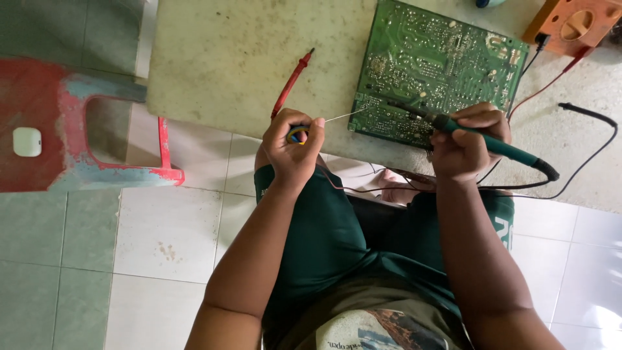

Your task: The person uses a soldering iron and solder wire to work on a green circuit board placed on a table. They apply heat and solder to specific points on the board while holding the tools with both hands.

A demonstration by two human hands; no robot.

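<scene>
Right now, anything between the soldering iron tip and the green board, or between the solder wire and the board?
Nothing visible. The right hand holds the soldering iron with its tip over the green circuit board. The solder wire from the left hand reaches the board's edge unobstructed. The red probe lies aside.

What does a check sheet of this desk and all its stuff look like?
Surface: pale stained tabletop.
Job's things: green circuit board; soldering iron tip on it; solder wire reaching its edge.
Clutter: red probe; orange multimeter.
Hands: left hand holds solder wire; right hand grips soldering iron.
Cables: black cord; red lead.
Surroundings: tiled floor; red plastic chair.
</scene>
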